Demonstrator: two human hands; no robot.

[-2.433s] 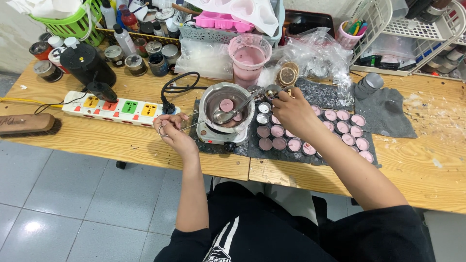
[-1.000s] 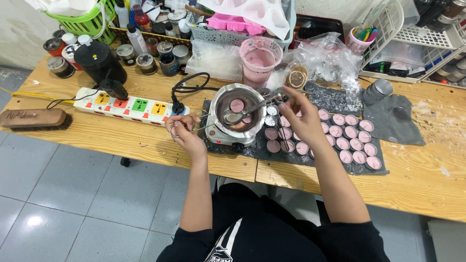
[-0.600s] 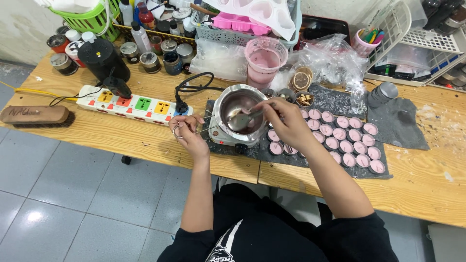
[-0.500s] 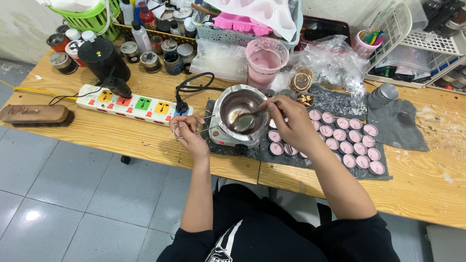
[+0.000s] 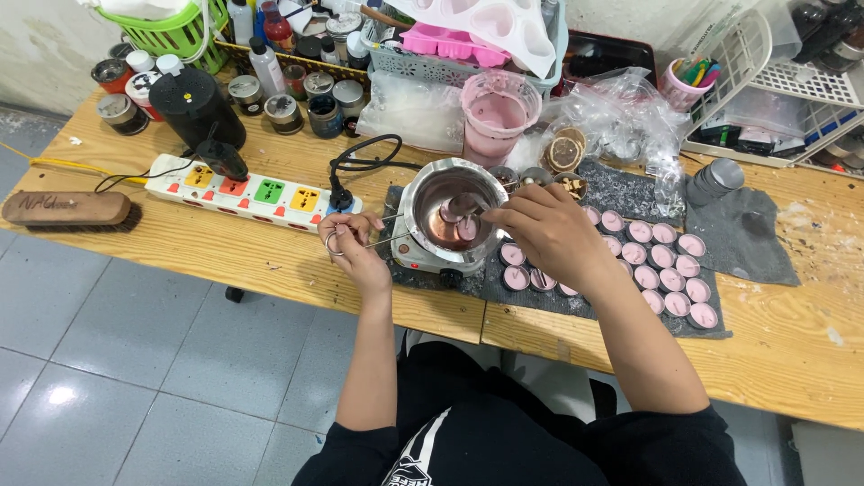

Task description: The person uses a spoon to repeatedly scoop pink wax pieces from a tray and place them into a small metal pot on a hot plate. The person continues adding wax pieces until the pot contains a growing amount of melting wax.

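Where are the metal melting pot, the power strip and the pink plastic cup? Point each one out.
metal melting pot (image 5: pixel 430 191): head view, on its left inner wall.
power strip (image 5: pixel 225 200): head view, on its white casing.
pink plastic cup (image 5: pixel 500 112): head view, on its inside.

Right hand (image 5: pixel 549 232) hides several pink candles (image 5: pixel 648 256)

Even, bright, diffuse light falls from above, leaving only soft, short shadows under the left hand (image 5: pixel 355 247) and right hand (image 5: pixel 540 229) and along the front edge of the wooden table (image 5: pixel 225 252). Glare marks the rim of the steel melting pot (image 5: pixel 450 211), the crumpled plastic bags (image 5: pixel 621 117) and a patch of floor tile (image 5: pixel 58 396) at lower left. Focus is sharp across the centre, while the wide lens bows the table edges and softens detail toward the corners.
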